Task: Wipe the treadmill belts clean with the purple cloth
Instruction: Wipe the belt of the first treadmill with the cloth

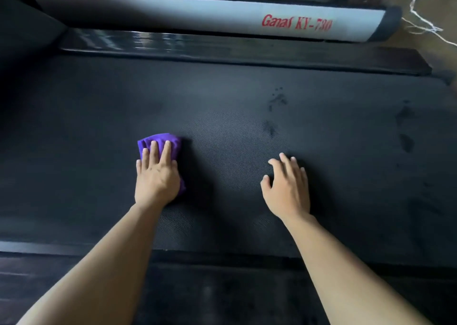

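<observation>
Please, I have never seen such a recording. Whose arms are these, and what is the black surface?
The one picture comes from a camera worn on a person's head, looking down, so both arms are that person's own. The black surface is a treadmill belt. The left hand presses a purple cloth onto it with straight fingers. The right hand rests on the belt, fingers spread, holding nothing. Dark spots mark the belt farther right.
</observation>
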